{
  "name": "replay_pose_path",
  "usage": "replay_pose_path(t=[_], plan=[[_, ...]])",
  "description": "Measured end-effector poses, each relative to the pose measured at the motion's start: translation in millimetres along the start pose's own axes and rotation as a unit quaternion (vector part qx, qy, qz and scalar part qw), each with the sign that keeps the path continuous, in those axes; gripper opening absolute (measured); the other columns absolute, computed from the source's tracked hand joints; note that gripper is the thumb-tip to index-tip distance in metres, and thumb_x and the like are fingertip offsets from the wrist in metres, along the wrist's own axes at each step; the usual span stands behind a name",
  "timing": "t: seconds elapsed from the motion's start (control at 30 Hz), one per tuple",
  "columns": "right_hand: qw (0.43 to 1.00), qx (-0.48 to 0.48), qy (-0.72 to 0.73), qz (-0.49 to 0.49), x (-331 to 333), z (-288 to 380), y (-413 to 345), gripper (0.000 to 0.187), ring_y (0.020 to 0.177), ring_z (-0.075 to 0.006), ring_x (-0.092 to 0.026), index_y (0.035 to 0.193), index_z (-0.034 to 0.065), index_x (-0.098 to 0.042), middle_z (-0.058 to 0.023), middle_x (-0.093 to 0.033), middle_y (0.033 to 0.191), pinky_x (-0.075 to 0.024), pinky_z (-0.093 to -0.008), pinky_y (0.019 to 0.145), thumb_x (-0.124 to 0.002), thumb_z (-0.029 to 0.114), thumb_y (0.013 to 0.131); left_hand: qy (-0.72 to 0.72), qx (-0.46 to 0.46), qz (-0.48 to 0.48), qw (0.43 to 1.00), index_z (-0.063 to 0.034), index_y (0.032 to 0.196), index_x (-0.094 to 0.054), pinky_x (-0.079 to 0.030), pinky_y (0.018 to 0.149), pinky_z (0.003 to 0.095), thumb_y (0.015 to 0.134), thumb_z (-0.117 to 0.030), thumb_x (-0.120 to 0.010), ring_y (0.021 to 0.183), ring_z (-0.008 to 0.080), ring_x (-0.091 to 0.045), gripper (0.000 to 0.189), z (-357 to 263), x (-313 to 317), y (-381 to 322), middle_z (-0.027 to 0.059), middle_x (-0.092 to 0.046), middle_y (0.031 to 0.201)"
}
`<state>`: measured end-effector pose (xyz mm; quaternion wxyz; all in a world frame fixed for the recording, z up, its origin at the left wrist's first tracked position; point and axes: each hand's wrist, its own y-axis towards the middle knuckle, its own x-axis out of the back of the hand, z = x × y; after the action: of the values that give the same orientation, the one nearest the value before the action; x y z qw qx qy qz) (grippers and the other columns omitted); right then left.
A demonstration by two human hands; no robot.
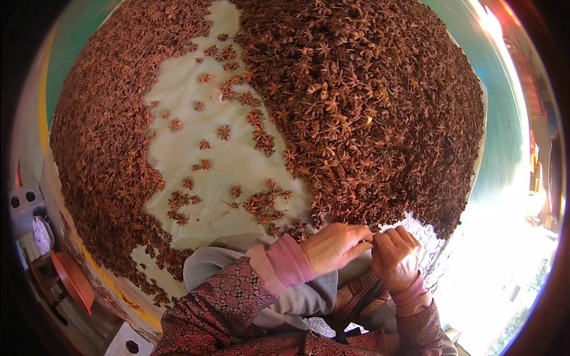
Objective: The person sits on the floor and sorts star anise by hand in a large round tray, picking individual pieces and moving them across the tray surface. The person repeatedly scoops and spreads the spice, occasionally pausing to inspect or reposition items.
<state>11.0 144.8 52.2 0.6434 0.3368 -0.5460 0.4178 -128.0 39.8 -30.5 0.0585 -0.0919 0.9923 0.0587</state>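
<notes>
My left hand and my right hand meet at the fingertips above my lap, fingers bent inward. Whatever may be pinched between them is too small and covered to make out. Just beyond the hands rises a large heap of dried star anise, dark reddish brown, with a few paler stars on top. A second spread of star anise covers the left side. Between the two, a pale sheet shows, dotted with loose stars and a small cluster of star anise.
My bent legs in grey trousers sit at the sheet's near edge. At left are an orange bowl, a hollow block and another holed block. Green floor curves along the right, beside strong glare.
</notes>
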Motion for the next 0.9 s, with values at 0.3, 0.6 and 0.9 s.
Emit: replay_pose_path(t=[0.3, 0.6, 0.9], plan=[[0.979, -0.118, -0.022, 0.165, 15.6, -34.1, -12.5, 0.041, 0.088, -0.0257, -0.065, 0.114, 0.009, -0.065, -0.0068, -0.061, 0.099, -0.0504, -0.04, 0.073, -0.077, 0.02, 0.077, 0.476, 0.086, -0.196, 0.853, -0.0057, 0.07, -0.067, -0.045, 0.076, 0.044, 0.093, -0.028, -0.061, 0.083, 0.0279, -0.058, 0.032, -1.1, 50.7, 3.4, 0.0086, -0.06, 0.085], [0.999, 0.002, -0.032, -0.037, -52.5, 10.6, 98.2, 0.01, 0.065, -0.0193, -0.06, 0.076, 0.0081, -0.055, -0.0052, -0.053, 0.073, -0.0501, -0.0343, 0.054, -0.063, 0.008, 0.08, 0.091, 0.118, -0.285, 0.947, -0.0009, 0.106, -0.058, -0.051, 0.064, 0.0338, 0.092, -0.017, -0.067, 0.071, 0.02, -0.058, 0.023, 9.5, 43.6, 14.5, 0.009, -0.06, 0.086], [0.958, -0.12, -0.183, 0.183, -16.5, -75.9, -57.3, 0.01, 0.079, -0.0232, -0.062, 0.085, 0.008, -0.061, -0.0071, -0.06, 0.081, -0.0477, -0.0393, 0.067, -0.067, 0.007, 0.076, 0.167, 0.137, -0.05, 0.975, -0.0022, 0.078, -0.059, -0.046, 0.056, 0.0426, 0.094, -0.03, -0.059, 0.056, 0.0325, -0.059, 0.032, -15.6, 44.4, 0.9, 0.0155, -0.057, 0.059]])
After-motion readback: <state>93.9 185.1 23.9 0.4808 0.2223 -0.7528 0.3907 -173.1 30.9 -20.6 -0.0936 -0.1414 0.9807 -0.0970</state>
